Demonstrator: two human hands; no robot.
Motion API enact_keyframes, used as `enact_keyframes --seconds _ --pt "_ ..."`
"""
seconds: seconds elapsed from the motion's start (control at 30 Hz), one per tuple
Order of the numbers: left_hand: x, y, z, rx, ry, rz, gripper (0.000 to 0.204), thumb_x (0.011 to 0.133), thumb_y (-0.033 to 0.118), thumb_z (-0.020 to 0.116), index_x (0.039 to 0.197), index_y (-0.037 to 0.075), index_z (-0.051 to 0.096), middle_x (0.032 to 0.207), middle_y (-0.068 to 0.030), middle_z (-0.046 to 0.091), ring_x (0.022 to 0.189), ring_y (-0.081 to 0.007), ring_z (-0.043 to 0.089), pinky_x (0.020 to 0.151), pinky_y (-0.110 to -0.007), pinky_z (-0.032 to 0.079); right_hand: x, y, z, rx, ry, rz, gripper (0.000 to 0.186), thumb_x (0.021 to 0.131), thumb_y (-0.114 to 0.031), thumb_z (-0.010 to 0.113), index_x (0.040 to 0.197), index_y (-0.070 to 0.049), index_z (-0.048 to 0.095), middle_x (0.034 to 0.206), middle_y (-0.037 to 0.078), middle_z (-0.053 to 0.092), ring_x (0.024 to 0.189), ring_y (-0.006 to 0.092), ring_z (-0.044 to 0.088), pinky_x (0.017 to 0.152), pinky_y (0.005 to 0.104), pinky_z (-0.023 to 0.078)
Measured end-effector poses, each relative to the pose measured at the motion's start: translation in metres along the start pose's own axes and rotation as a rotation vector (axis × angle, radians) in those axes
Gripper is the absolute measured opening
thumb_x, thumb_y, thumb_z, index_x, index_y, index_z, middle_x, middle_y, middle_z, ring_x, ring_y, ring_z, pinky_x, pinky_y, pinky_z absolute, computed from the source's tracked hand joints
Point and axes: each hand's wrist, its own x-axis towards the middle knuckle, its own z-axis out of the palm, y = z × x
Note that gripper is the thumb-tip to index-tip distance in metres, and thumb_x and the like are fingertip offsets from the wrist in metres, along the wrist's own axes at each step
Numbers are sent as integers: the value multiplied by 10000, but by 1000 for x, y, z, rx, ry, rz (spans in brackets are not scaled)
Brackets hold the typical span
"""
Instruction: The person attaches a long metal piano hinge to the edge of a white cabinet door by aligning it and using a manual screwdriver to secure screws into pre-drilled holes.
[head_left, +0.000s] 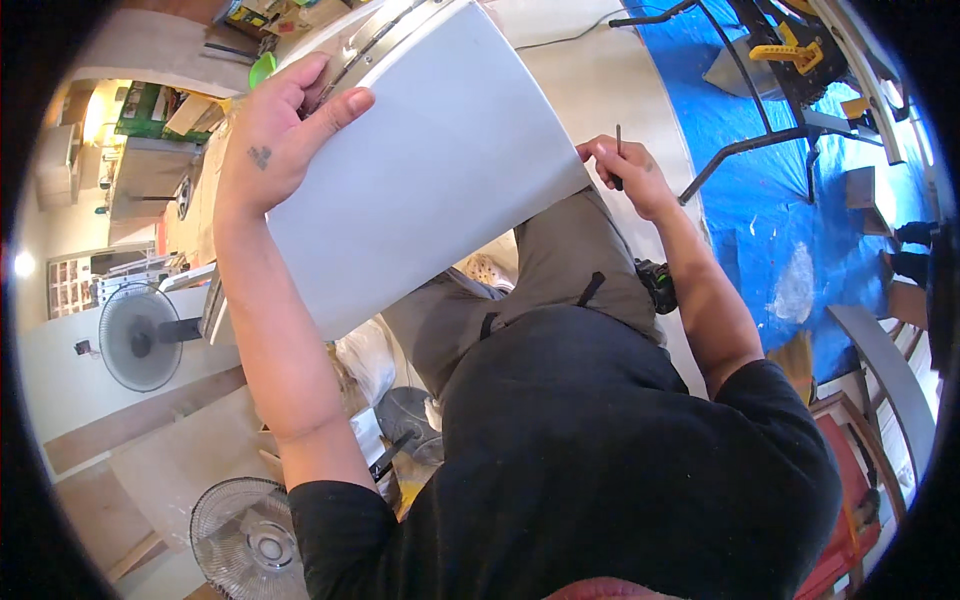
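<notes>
A wide white panel (430, 170) leans tilted across my lap, with a metal strip (385, 35) along its upper left edge. My left hand (285, 135) grips that edge, its thumb lying on the white face and the fingers bent over the far side, partly hidden. At the panel's lower right corner is my right hand (630, 175), closed around a slim dark stick-like tool (618, 183) that points upward. Its fingertips come close to the panel's edge; whether they touch it I cannot tell. The exact kind of tool is too small to make out.
Two fans, one on the wall side (141, 337) and another lower down (265, 538), stand at left. A blue sheet (735, 230) covers the floor at right, beneath a metal-legged work stand (745, 150) with yellow clamps (785, 52). A red case (840, 500) lies lower right.
</notes>
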Motion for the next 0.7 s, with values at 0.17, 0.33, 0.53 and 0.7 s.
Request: enact_keyframes --seconds 0.17,0.33,0.53,0.7 --pt "6 -1 -14 304 -55 42 411 928 369 803 1086 12 675 796 11 619 731 -60 522 646 -274 434 4 -31 14 -163 99 -285 401 998 -373 679 1218 -48 757 1100 48 743 903 121 608 821 292 498" --pt "0 4 -16 463 -15 158 445 899 435 812 1011 17 707 724 -30 609 680 -97 543 624 -318 463 38 -82 22 -223 97 -473 484 940 -324 735 1340 -55 700 1259 76 727 1155 179 636 994 351 520" --pt "-5 10 -11 531 29 280 519 875 539 770 1065 57 739 882 -172 743 816 -365 720 745 -465 553 72 -103 22 -65 111 -726 603 960 -406 742 1332 59 652 1205 89 708 1039 163 633 871 292 500" --pt "-57 -6 -39 416 466 403 481 851 453 826 1121 64 742 1014 -162 749 967 -341 716 864 -426 557 79 -99 33 -193 292 -736 781 973 -674 635 1203 70 689 1060 65 716 941 141 614 821 295 493"
